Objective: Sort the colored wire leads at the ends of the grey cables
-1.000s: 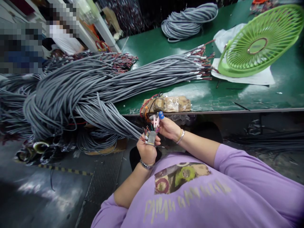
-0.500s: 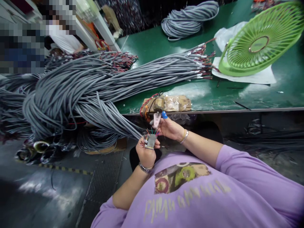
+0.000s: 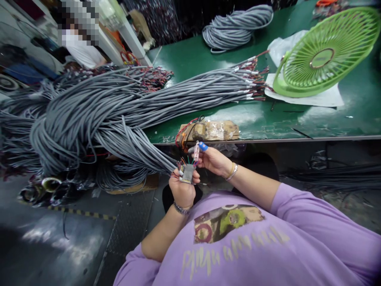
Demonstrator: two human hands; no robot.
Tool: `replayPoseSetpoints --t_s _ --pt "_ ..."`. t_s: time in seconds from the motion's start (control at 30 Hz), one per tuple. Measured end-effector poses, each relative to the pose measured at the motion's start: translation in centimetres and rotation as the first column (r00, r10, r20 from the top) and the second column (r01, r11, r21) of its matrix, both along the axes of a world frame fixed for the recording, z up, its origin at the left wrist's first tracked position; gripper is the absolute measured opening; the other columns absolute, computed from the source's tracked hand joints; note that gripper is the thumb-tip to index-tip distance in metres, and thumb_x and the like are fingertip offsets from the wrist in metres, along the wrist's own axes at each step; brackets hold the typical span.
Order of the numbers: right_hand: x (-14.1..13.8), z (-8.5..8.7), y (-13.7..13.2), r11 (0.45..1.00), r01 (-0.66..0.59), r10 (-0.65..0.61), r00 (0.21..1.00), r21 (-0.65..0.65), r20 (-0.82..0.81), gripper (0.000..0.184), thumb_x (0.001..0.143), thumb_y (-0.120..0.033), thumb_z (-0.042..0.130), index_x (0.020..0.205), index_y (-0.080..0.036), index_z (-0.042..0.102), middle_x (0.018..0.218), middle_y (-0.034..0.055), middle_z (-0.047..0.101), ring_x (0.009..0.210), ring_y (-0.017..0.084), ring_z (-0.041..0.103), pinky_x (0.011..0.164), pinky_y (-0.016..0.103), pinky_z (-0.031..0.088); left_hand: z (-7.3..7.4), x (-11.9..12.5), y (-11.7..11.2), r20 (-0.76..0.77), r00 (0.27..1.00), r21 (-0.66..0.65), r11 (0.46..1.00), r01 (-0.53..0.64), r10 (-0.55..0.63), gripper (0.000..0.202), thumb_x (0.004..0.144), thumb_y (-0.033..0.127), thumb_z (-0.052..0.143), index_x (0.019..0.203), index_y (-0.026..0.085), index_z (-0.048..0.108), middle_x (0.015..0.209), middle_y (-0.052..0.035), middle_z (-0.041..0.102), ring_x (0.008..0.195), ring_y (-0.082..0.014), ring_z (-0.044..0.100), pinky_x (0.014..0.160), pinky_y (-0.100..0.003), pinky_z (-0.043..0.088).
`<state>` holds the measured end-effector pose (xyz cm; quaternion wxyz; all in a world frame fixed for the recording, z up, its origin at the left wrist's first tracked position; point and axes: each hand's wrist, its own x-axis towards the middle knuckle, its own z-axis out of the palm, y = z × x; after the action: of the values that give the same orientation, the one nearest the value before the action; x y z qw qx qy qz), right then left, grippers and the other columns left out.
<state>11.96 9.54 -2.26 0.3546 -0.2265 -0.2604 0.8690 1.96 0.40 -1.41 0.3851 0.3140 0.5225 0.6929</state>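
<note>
My left hand (image 3: 182, 193) is closed around a flat grey connector block (image 3: 187, 174), held upright just off the table's front edge. Short coloured wires (image 3: 188, 159) fan out from the top of the block. Grey cables come in to it from the left. In my right hand (image 3: 216, 162) is a small pale pink hand tool (image 3: 196, 152), pinched narrow, right above the wire ends. A blue cover (image 3: 203, 146) sits on one digit of that hand. Whether the tool grips a wire is too small to tell.
A thick heap of grey cables (image 3: 74, 107) with stripped ends spreads over the green table (image 3: 178, 51). A wooden block (image 3: 223, 130) lies at the front edge. Behind are a cable coil (image 3: 235, 29) and a green fan (image 3: 327, 59). Another person (image 3: 83, 49) is at the far left.
The pink tool has gone from spread in a V to squeezed narrow, and the blue-covered digit has moved slightly left. My left hand and the connector block have shifted slightly up and left.
</note>
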Motion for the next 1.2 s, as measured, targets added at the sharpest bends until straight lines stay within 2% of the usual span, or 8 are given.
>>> replayPoseSetpoints --t_s 0.17,0.3,0.47,0.7,0.83,0.97,1.07,1.2 --pt "-0.2 0.0 0.0 0.996 0.073 -0.072 0.997 -0.051 0.035 0.038 0.071 -0.050 0.074 0.078 -0.014 0.064 0.064 -0.0012 0.058 0.056 0.007 0.050 0.052 0.019 0.040 -0.5 0.0 0.4 -0.016 1.000 -0.024 0.999 -0.020 0.020 0.022 0.069 0.034 0.071 0.067 0.016 0.059 0.054 0.0033 0.062 0.042 -0.0067 0.055 0.039 -0.015 0.043" --pt "-0.2 -0.1 0.0 0.995 0.045 -0.048 0.998 -0.085 -0.035 0.034 0.076 -0.046 0.072 0.084 -0.014 0.067 0.068 0.0003 0.062 0.061 0.009 0.054 0.057 0.020 0.043 -0.7 0.1 0.4 -0.022 1.000 -0.059 0.998 -0.019 0.018 0.024 0.070 0.036 0.071 0.069 0.016 0.058 0.053 0.0036 0.062 0.040 -0.0065 0.054 0.039 -0.016 0.043" --pt "-0.4 -0.7 0.1 0.997 0.052 -0.059 0.990 -0.064 -0.125 0.029 0.079 -0.042 0.070 0.078 -0.014 0.066 0.069 0.0009 0.064 0.062 0.010 0.055 0.061 0.023 0.045 -1.1 0.1 0.3 -0.059 0.998 -0.082 0.997 0.001 -0.006 0.021 0.071 0.033 0.071 0.071 0.017 0.058 0.053 0.0041 0.062 0.040 -0.0065 0.053 0.041 -0.016 0.043" --pt "-0.5 -0.4 -0.1 0.993 0.055 -0.068 0.989 -0.100 -0.132 0.028 0.084 -0.041 0.065 0.082 -0.014 0.066 0.070 0.0009 0.064 0.061 0.009 0.054 0.059 0.021 0.044 -1.5 0.0 0.0 -0.066 0.998 -0.082 0.996 0.018 -0.023 0.026 0.073 0.037 0.070 0.068 0.017 0.056 0.053 0.0040 0.061 0.039 -0.0064 0.053 0.039 -0.016 0.042" --pt "0.2 -0.2 -0.1 0.989 -0.028 0.014 0.995 -0.144 -0.103 0.041 0.085 -0.054 0.058 0.087 -0.014 0.066 0.073 0.0016 0.063 0.060 0.009 0.054 0.056 0.020 0.046 -1.3 -0.1 -0.2 -0.038 0.998 -0.055 0.997 0.047 -0.049 0.024 0.072 0.036 0.071 0.068 0.016 0.057 0.054 0.0037 0.062 0.040 -0.0062 0.052 0.040 -0.016 0.042" --pt "1.5 -0.4 0.2 0.970 -0.210 0.215 0.976 -0.121 0.033 0.051 0.082 -0.063 0.054 0.083 -0.013 0.064 0.074 0.0045 0.064 0.058 0.010 0.056 0.052 0.021 0.049 -1.3 -0.5 -0.9 -0.063 0.996 -0.066 0.996 0.064 -0.068 0.024 0.073 0.038 0.070 0.070 0.017 0.060 0.054 0.0030 0.062 0.041 -0.0070 0.054 0.040 -0.016 0.043" --pt "2.3 -0.5 0.3 0.943 -0.331 0.332 0.932 -0.036 0.147 0.048 0.076 -0.060 0.064 0.078 -0.012 0.063 0.072 0.0054 0.064 0.057 0.011 0.057 0.051 0.022 0.050 -1.6 -0.9 -1.5 -0.117 0.989 -0.093 0.992 0.083 -0.093 0.025 0.073 0.041 0.070 0.070 0.017 0.061 0.054 0.0023 0.062 0.042 -0.0079 0.055 0.041 -0.017 0.044" --pt "2.7 -0.1 0.3 0.930 -0.341 0.305 0.925 0.140 0.228 0.040 0.060 -0.044 0.082 0.070 -0.013 0.059 0.061 -0.0005 0.060 0.051 0.008 0.051 0.049 0.021 0.047 -2.0 -1.3 -1.9 -0.192 0.968 -0.126 0.982 0.140 -0.162 0.028 0.073 0.043 0.069 0.068 0.017 0.062 0.055 0.0011 0.063 0.043 -0.0089 0.056 0.042 -0.018 0.046"
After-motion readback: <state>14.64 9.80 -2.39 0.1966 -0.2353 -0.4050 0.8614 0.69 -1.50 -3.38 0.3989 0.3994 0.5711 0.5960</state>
